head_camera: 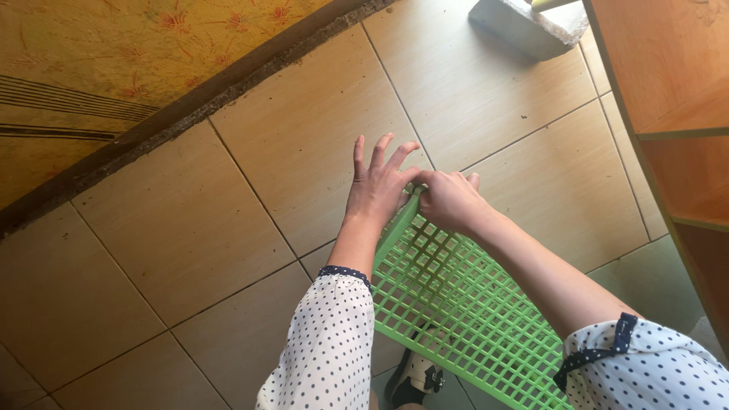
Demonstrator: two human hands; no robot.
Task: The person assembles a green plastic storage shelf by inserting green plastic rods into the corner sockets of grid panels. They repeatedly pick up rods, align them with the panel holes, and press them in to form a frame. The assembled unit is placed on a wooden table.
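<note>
Green plastic lattice, a flat grid panel (456, 311) with a solid rim, slants up from near the person's lap toward the tiled floor (228, 228) ahead, and both hands meet at its far top corner. The left hand (377, 190) rests its palm against the outer edge of that corner with fingers fanned wide and lifted, gripping nothing that I can see. The right hand (449, 201) is curled down over the rim, fingers closed on the panel's top edge. Spotted white sleeves with dark cuffs cover both arms. To my eye the step in hand is steadying or pressing that corner; any further move would call for a firm hold from the right hand while the left braces the side. A grey block (528, 26) lies well apart on the tiles, beside a wooden shelf unit (668, 91).
</note>
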